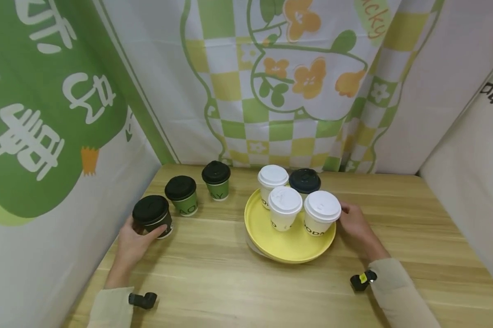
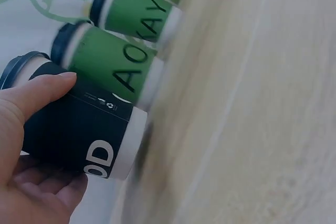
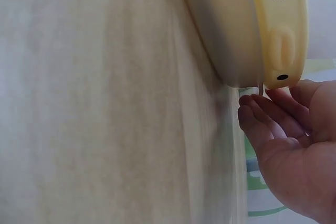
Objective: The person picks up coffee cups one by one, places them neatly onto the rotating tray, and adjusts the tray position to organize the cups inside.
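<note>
1. Fingers of the left hand (image 1: 133, 243) curl round a black paper cup (image 1: 153, 216) with a black lid; the left wrist view shows the thumb (image 2: 39, 94) lying across the cup's dark sleeve and the other fingers wrapped under it.
2. That black cup stands upright on the wooden desk (image 1: 213, 278), near its left edge and close to the green and white curtain (image 1: 45, 136).
3. Behind it, running toward the back of the desk, stand two green paper cups with black lids: the nearer green cup (image 1: 182, 195) just beside the black one, and the farther green cup (image 1: 216, 180) beyond that. Neither is touched.
4. A yellow plate (image 1: 287, 248) sits on the desk to the right of centre.
5. On the plate stand four lidded cups close together: three white cups, front right (image 1: 322, 212), front left (image 1: 285, 207) and back left (image 1: 272, 181), and a dark-lidded cup (image 1: 305, 181) at the back right.
6. The right hand (image 1: 358, 228) rests on the desk at the plate's right side. In the right wrist view its fingers (image 3: 273, 111) are loosely bent and close together, their tips at the plate's rim (image 3: 278, 30), holding nothing that can be seen.
7. Whether the fingertips actually touch the front right white cup cannot be told.
8. A checked floral curtain (image 1: 287, 91) hangs behind the desk.
</note>
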The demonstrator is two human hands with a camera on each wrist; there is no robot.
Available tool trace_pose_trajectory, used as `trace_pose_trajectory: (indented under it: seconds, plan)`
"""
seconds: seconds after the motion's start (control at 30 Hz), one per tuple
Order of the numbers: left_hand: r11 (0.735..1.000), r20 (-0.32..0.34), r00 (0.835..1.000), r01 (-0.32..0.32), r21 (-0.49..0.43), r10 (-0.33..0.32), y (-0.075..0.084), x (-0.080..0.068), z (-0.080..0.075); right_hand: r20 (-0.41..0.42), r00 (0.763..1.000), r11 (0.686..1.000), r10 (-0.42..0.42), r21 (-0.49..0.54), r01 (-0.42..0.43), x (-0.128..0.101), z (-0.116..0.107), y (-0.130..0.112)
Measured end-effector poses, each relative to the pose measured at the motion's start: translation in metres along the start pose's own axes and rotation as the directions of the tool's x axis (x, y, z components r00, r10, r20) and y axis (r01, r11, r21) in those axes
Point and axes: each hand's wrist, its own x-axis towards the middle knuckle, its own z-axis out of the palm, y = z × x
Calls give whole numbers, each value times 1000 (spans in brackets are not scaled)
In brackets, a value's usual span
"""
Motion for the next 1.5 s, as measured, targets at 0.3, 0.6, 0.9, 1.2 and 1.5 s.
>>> trace_pose_trajectory:
  seconds: [0.3, 0.6, 0.9, 1.2, 1.5]
  plan:
    - [1000, -64, 998, -9, -28, 8, 47, -23, -6, -52, 996, 989, -72, -130, 64, -4, 1, -5]
    - [991, 128, 986, -91, -103, 104, 102, -20, 43, -84, 990, 981, -112, -167, 97, -7, -4, -3]
    - [938, 283, 937, -109, -328, 207, 122, -3, 125, -93, 989, 979, -118, -176, 101, -6, -2, -2]
    - [906, 307, 928, -68, -418, 212, 128, 8, 172, -75, 993, 990, -86, -117, 76, -7, 0, -1]
    - [897, 326, 917, -69, -437, 229, 127, 11, 192, -87, 991, 986, -97, -143, 84, -7, 1, 1]
